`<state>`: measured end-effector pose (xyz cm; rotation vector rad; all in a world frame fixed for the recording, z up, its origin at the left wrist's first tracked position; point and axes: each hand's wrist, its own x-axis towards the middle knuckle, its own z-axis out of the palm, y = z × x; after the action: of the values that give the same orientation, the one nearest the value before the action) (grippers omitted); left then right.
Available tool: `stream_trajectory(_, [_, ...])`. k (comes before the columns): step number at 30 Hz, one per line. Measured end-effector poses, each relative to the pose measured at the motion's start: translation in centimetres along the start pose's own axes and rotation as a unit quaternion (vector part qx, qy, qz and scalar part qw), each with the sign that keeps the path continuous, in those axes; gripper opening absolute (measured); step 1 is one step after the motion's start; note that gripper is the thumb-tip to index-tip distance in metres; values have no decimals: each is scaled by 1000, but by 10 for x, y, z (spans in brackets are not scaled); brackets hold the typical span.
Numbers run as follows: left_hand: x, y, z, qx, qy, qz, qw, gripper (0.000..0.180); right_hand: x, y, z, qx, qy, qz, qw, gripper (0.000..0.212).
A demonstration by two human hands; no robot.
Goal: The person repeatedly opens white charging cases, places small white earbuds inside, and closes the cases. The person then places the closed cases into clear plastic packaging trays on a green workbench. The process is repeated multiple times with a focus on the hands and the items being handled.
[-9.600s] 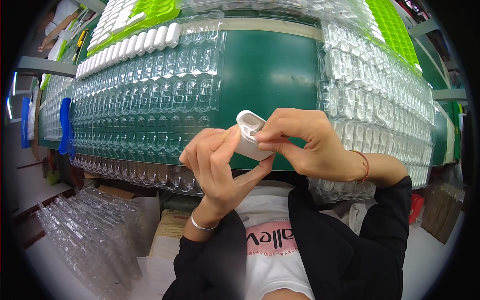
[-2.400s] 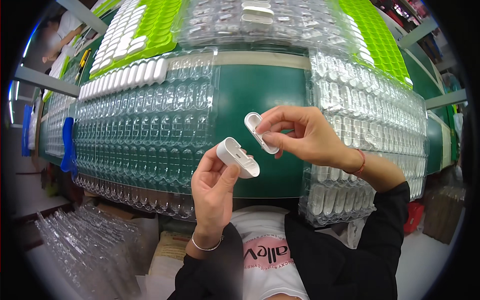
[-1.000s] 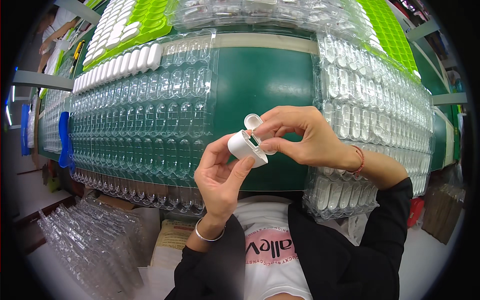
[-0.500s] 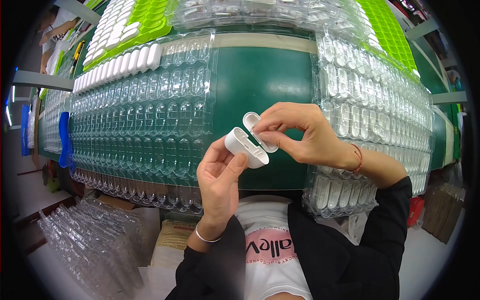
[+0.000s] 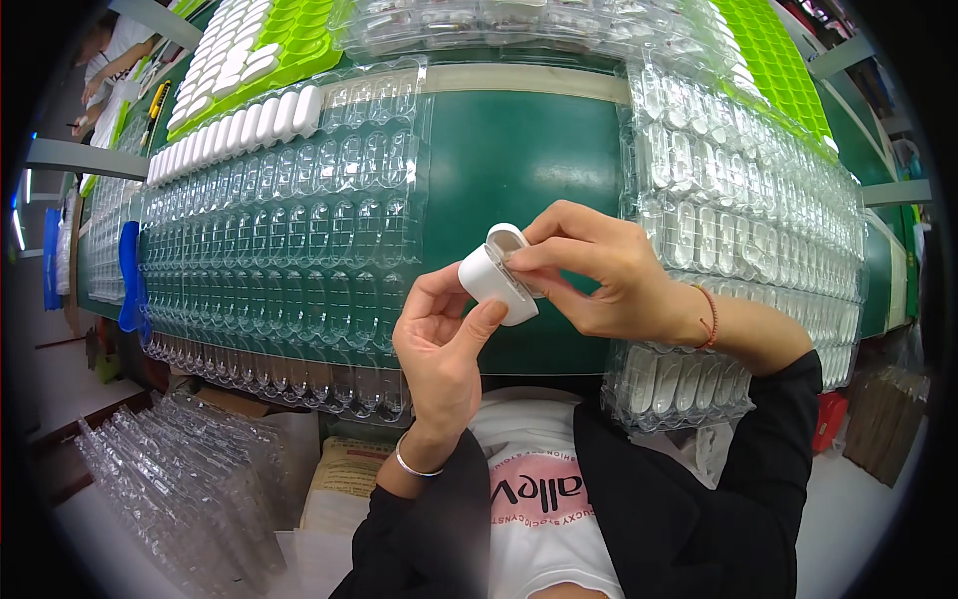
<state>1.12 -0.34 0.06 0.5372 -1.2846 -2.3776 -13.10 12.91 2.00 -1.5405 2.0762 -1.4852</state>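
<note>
A white earbud charging case body (image 5: 489, 283) is held in my left hand (image 5: 439, 344), tilted, with the thumb on its front and the fingers behind it. My right hand (image 5: 624, 275) pinches the small white case lid (image 5: 507, 239) between thumb and fingers. The lid stands tilted along the body's upper edge, with its hollow side showing. The two parts look to be touching at that edge; my right fingers partly cover the place. Both hands are above the green tabletop (image 5: 519, 150), near its front edge.
On the left lies a clear plastic tray (image 5: 289, 235), its far row filled with white case parts (image 5: 269, 118). Stacked clear trays (image 5: 738, 240) with white pieces stand on the right. Green trays (image 5: 299, 45) are farther back. More clear trays (image 5: 190, 489) lean below the table.
My right hand has brought the lid against the case body, closing the gap between them. The body has turned in my left hand, so its open top shows less.
</note>
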Motion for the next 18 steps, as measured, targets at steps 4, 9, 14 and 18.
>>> stream_trajectory(4, [-1,-5,2,1,-16,39,999,34,-1,-4,-1,-17,0,7,1000,27])
stream_trajectory(9, [-1,-8,-8,-71,-62,0,996,33,0,-6,-3,11,-15,12,1000,29])
stream_trajectory(14, [-7,-1,-3,-128,-37,-31,991,35,4,-4,-1,92,-25,-11,995,26])
stream_trajectory(18, [-8,-1,-2,-87,-43,0,995,35,5,-11,-3,135,-52,72,987,20])
